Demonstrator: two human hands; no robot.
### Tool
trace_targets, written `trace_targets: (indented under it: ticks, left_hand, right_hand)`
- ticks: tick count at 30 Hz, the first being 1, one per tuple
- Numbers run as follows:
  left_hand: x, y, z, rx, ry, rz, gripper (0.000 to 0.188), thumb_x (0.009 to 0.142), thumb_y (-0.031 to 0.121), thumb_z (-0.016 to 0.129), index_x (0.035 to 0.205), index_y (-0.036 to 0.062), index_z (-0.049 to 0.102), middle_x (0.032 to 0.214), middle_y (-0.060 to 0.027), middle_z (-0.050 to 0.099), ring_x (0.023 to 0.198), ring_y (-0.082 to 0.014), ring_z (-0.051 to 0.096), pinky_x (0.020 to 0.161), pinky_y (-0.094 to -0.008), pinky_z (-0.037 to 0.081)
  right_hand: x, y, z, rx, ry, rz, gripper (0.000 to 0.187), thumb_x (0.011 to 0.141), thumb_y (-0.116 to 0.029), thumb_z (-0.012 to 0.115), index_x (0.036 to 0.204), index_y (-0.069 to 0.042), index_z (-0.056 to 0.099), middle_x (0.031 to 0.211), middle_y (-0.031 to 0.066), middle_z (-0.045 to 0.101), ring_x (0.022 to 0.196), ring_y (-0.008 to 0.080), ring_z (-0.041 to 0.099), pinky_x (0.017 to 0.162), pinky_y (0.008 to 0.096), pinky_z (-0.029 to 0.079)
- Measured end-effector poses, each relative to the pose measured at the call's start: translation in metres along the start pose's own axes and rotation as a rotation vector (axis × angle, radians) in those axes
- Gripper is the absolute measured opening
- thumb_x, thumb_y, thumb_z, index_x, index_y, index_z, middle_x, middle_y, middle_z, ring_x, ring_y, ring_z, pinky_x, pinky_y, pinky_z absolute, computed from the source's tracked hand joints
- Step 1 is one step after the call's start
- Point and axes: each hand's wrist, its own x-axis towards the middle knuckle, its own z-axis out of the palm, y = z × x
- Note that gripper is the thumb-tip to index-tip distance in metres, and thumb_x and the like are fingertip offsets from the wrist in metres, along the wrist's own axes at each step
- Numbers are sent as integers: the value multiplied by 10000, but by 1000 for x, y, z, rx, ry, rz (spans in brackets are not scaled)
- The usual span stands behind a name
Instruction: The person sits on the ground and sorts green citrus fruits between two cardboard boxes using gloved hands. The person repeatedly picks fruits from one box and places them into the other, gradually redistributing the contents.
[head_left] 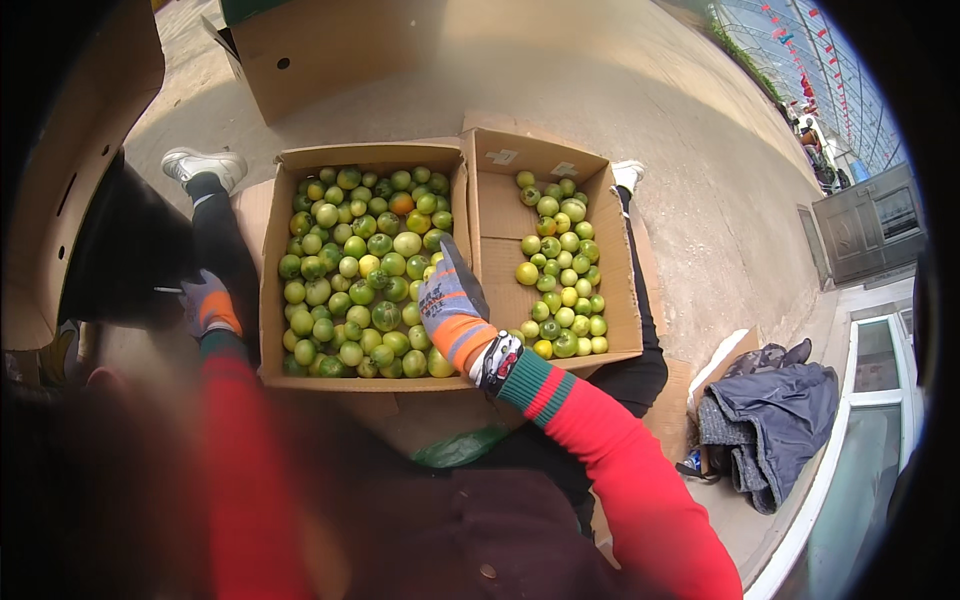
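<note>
Two cardboard boxes stand side by side between my legs. The left box (pixel 364 155) is packed with green tomatoes (pixel 385 315), a few turning orange. In the right box (pixel 505 250), tomatoes (pixel 565 270) lie along the right side, with bare cardboard on the left. Over the wall between the boxes is my right hand (pixel 458 300), in a grey and orange glove; its fingers reach up and away, extended, and no tomato shows in them. My left hand (pixel 210 303), gloved alike, is outside the left box with fingers apart. A thin white stick-like thing (pixel 167 290) shows at its fingertips.
More cardboard boxes stand at the far left (pixel 100 60) and beyond (pixel 330 60). A dark jacket (pixel 770 420) lies at right near a white-framed glass panel (pixel 850 400). Green plastic (pixel 460 447) lies before me. My white shoes (pixel 205 167) flank the boxes.
</note>
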Motion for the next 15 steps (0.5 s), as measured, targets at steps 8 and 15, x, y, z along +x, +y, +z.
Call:
trace_targets:
  ticks: [8, 15]
  left_hand:
    - [24, -26, 19, -34, 59, 59, 574, 893, 447, 468, 1263, 9, 489, 1260, -243, 505, 1166, -400, 491, 958, -479, 411]
    - [13, -14, 11, 39, 55, 75, 570, 909, 436, 455, 1295, 17, 470, 1292, -230, 496, 1193, -372, 482, 990, -458, 400]
  right_hand:
    - [-39, 70, -21, 687, 510, 364, 270, 751, -234, 680, 1004, -158, 621, 942, 45, 616, 1029, 244, 535, 1109, 516, 177]
    - [0, 121, 121, 515, 356, 583, 318, 767, -330, 664, 1038, -170, 619, 1069, 35, 620, 1141, 221, 499, 1116, 522, 156]
